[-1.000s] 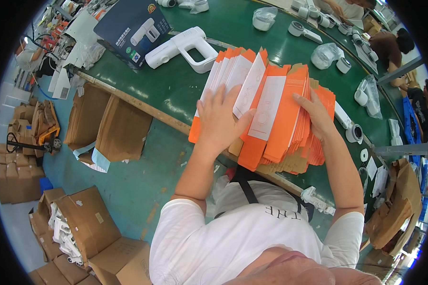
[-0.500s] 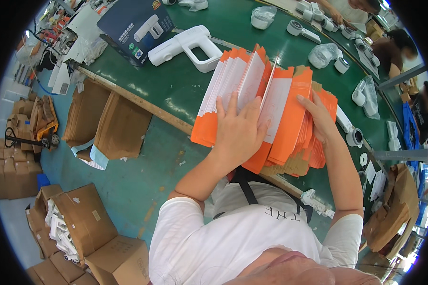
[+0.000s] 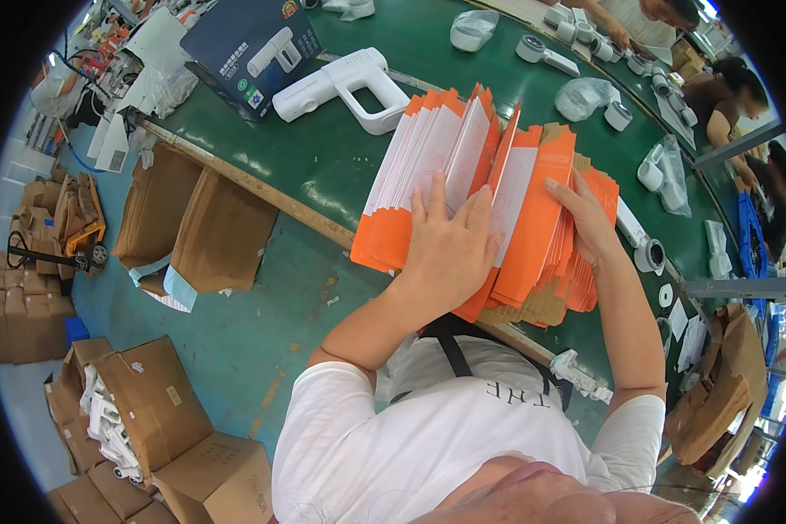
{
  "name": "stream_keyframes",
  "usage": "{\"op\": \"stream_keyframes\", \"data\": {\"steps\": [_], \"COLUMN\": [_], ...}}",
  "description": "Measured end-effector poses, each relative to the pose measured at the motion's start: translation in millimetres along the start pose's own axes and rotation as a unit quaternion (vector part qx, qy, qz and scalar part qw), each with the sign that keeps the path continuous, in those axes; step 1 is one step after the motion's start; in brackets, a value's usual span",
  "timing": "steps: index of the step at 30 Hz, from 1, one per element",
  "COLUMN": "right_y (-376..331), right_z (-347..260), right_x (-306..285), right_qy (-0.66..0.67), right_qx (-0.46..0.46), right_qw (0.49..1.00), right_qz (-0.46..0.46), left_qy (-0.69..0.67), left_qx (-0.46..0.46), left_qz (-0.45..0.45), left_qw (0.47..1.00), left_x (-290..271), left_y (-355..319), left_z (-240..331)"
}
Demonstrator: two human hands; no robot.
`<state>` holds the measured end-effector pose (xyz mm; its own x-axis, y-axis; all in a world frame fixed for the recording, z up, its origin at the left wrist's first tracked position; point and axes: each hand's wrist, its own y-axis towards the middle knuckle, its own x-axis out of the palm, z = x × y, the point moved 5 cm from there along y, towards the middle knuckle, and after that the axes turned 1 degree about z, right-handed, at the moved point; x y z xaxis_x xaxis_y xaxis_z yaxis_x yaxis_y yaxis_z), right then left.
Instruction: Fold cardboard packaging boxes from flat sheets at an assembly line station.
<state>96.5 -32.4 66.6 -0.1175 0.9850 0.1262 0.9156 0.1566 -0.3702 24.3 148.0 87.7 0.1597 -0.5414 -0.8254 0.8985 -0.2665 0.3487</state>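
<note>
A thick fanned stack of orange-and-white folded card sleeves lies at the front edge of the green workbench. My left hand rests on its left part, fingers spread over the white panels. One sleeve stands up at an angle just right of those fingers. With my right hand I grip the right side of the stack, thumb on top and the other fingers partly hidden. Brown cardboard shows among the orange layers. Beyond the stack's left side lies a white gun-shaped device.
A dark blue printed box stands behind the device. White handheld parts and a plastic-wrapped piece lie along the bench. An opened brown carton stands left of the bench, with more cartons on the floor. Other people work at the far right.
My left hand has shifted slightly right across the sleeves. The raised sleeve now leans further right and shows more of its orange face. My right hand has stayed in place.
</note>
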Motion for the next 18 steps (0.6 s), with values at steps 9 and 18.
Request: {"op": "stream_keyframes", "data": {"steps": [9, 18], "right_y": [-1.0, 2.1], "right_z": [0.9, 9.4], "right_x": [-1.1, -15.1], "right_qy": [-0.001, 0.071], "right_qx": [0.009, 0.027], "right_qw": [1.000, 0.997], "right_qz": [0.004, 0.008], "left_qy": [0.018, -0.300], "left_qx": [0.017, 0.148], "left_qz": [0.029, -0.059], "left_qw": [0.999, 0.941], "left_x": [-0.7, 3.1], "left_y": [0.2, -3.0], "left_z": [7.5, 46.8]}}
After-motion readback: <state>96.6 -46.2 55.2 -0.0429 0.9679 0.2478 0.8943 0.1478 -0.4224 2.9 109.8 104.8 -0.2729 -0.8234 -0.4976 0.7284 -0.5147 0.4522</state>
